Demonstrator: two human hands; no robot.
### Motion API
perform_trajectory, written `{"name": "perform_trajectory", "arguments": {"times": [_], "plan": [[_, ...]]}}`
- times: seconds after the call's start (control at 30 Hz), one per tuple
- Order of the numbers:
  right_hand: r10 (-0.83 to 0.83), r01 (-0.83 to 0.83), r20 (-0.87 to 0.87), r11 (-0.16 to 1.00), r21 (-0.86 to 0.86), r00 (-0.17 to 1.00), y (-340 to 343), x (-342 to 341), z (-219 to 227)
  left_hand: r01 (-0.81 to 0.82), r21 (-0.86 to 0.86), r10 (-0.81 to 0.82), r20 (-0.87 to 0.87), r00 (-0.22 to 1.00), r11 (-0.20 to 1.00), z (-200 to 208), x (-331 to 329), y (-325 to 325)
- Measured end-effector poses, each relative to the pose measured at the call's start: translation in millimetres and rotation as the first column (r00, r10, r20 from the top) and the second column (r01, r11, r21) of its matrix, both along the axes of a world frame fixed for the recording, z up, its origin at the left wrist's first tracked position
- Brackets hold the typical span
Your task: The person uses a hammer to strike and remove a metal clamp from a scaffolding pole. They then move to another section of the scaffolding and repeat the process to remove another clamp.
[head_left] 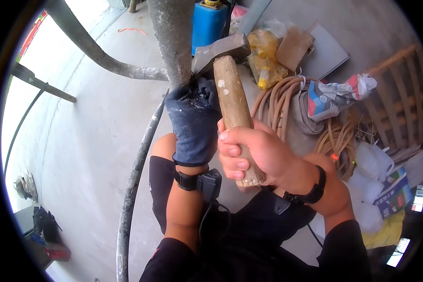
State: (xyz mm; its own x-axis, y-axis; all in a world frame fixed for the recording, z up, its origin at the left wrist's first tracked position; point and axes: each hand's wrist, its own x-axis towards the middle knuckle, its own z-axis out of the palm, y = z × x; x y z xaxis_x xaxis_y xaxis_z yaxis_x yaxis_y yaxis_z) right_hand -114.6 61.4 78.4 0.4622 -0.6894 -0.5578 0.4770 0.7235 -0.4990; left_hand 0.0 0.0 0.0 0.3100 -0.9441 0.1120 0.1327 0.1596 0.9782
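My right hand is bare and wrapped round the wooden handle of a hammer. The handle tilts up and slightly left, with its grey metal head at the top beside a thick, crusted grey pipe. In a dark blue work glove, my left hand is closed just below the hammer head, against the lower end of that pipe. What its fingers hold is hidden. A curved grey pipe meets the thick one from the left. Another long, spattered pipe passes left of my forearm.
A blue jug stands behind the pipes. To the right lie yellow plastic bags, coiled brown hose, a white board, translucent jugs and a wooden slatted frame. A black bag sits at lower left.
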Motion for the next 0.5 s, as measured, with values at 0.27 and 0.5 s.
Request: {"name": "perform_trajectory", "arguments": {"times": [0.27, 0.5], "plan": [[0.092, -0.092, -0.048, 0.996, -0.002, 0.995, 28, -6, 7, -0.013, -0.071, 0.023, 0.150, 0.988, 0.997, -19, -4, -6], [0.068, -0.066, -0.072, 0.997, 0.033, 0.995, 11, -20, 14, -0.028, -0.050, 0.037, 0.183, 0.982, 0.998, -32, -7, -5]]}}
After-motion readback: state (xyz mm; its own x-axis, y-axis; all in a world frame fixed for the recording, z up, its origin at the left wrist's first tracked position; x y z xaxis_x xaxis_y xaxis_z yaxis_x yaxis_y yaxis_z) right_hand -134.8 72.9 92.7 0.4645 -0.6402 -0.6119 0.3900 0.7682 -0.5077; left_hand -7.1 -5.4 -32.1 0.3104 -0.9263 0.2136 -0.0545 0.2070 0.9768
